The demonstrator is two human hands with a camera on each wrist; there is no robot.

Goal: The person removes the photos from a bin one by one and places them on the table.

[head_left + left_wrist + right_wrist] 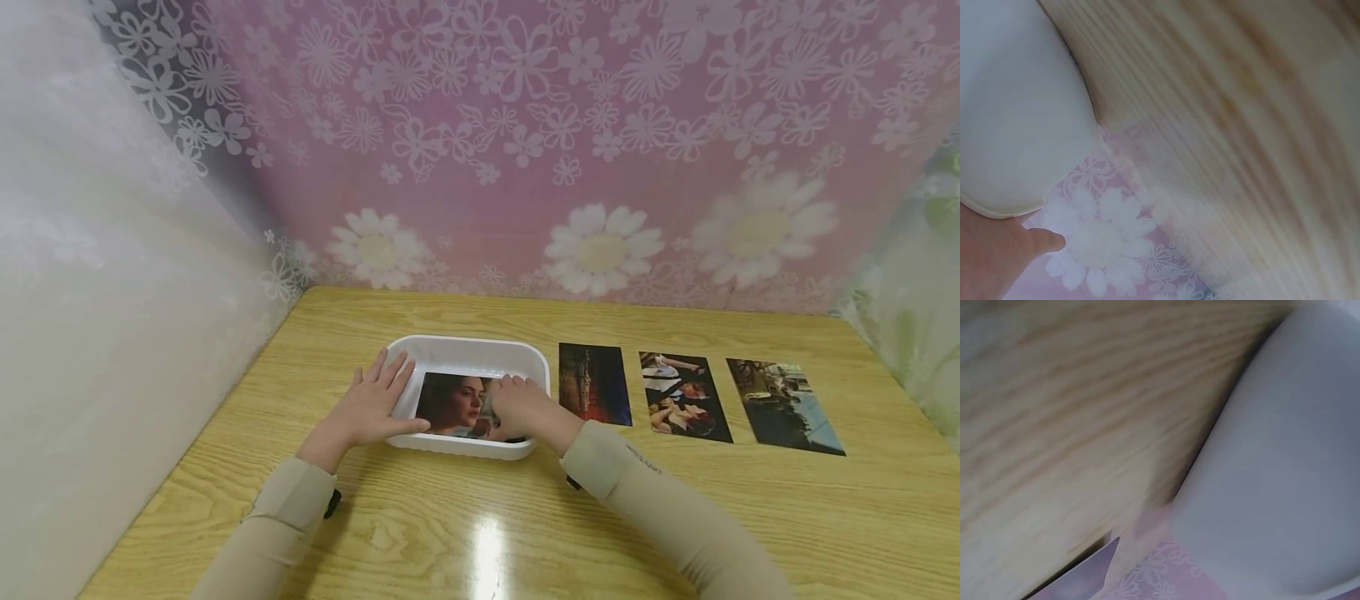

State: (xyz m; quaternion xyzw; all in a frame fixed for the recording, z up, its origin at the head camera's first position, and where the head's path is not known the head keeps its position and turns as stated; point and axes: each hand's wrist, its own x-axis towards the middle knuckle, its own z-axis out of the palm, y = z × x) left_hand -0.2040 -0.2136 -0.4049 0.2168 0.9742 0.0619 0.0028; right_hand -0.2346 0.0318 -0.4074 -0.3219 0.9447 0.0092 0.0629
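Note:
A white plastic tray stands on the wooden table, with a glossy photo print of a person lying inside it. My left hand rests over the tray's left side, fingers spread and straight, thumb reaching the photo's lower left corner. In the left wrist view, the left hand shows at the rim beside the tray's outer wall. My right hand reaches over the right rim and pinches the photo's right edge, fingers curled and thumb below. That edge is partly hidden by the hand.
Right of the tray, three more prints lie in a row: a dark ship picture, a picture of people and a scene with blue water. A pink floral backdrop rises behind the wooden table.

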